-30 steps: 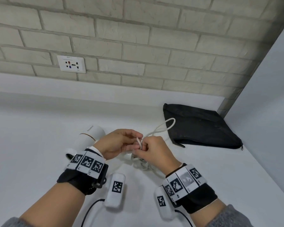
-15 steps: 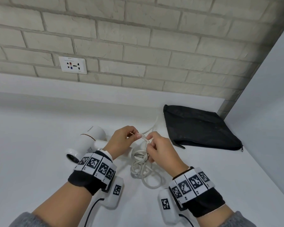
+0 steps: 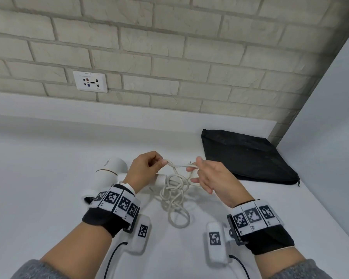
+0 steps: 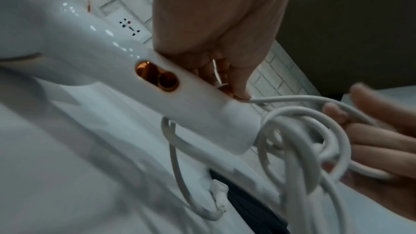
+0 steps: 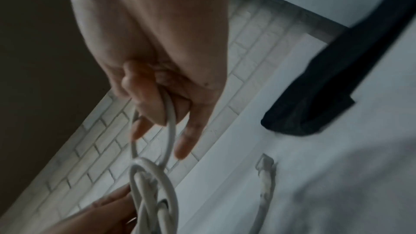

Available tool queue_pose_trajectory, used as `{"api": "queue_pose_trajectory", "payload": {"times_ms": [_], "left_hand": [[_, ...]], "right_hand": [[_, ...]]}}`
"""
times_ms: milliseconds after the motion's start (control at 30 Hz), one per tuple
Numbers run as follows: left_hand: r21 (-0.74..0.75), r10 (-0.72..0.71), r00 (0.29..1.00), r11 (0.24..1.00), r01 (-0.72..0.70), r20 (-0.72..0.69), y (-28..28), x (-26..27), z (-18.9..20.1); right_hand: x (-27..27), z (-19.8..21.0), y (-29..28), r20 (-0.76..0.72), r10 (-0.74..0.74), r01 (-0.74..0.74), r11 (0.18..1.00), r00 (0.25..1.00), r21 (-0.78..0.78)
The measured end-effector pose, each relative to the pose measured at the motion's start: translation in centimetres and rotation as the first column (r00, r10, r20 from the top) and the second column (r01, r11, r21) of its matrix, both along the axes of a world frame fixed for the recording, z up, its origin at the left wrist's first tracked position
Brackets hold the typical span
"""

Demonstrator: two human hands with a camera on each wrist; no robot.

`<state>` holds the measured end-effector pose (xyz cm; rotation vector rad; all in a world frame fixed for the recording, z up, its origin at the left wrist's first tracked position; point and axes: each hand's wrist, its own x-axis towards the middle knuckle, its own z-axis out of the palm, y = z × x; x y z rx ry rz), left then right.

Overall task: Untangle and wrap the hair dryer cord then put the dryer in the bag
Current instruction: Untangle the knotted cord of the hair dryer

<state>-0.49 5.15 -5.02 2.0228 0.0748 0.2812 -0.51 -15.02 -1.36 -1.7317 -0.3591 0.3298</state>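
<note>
A white hair dryer (image 3: 107, 174) lies on the white counter (image 3: 38, 178), its handle (image 4: 180, 99) pointing right. Its white cord (image 3: 175, 196) sits in a tangled heap of loops between my hands. My left hand (image 3: 147, 168) pinches a strand of the cord above the handle. My right hand (image 3: 208, 176) pinches another strand (image 5: 170, 124) with thumb and forefinger, the other fingers spread. A short stretch of cord runs taut between the two hands. The cord's plug (image 5: 265, 165) lies on the counter. The black zip bag (image 3: 248, 158) lies flat at the back right.
A brick wall with a white socket plate (image 3: 90, 81) stands behind the counter. A pale wall (image 3: 326, 137) closes the right side next to the bag. Bare counter stretches to the left of the dryer.
My hands have moved apart and lifted a little, drawing a strand of cord out between them. The tangle below has loosened into wider loops.
</note>
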Motion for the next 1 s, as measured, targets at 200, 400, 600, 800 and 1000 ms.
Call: {"api": "queue_pose_trajectory", "payload": {"times_ms": [200, 400, 600, 800, 1000], "left_hand": [[-0.039, 0.107, 0.994, 0.994, -0.106, 0.009, 1.8, 0.4, 0.4], [-0.035, 0.046, 0.999, 0.998, -0.046, 0.011, 2.0, 0.3, 0.2], [-0.056, -0.023, 1.000, 0.998, 0.024, 0.016, 1.4, -0.2, -0.2], [-0.082, -0.105, 0.994, 0.991, 0.105, 0.000, 0.8, -0.5, -0.2], [-0.063, -0.169, 0.985, 0.984, 0.167, -0.035, 0.9, -1.1, 0.0]], "right_hand": [[1.2, -0.3, -2.4, -0.136, -0.052, 0.129, 0.742, 0.989, 0.658], [1.4, -0.4, -2.7, -0.220, -0.271, 0.326, 0.906, 0.937, 0.270], [1.6, -0.2, -1.1, 0.589, -0.173, 0.478, 0.775, 0.790, -0.414], [0.9, 0.8, 4.4, 0.679, 0.421, 0.174, 0.760, 0.601, -0.626], [1.5, 0.4, 5.5, 0.428, 0.495, -0.007, 0.661, 0.756, -0.750]]}}
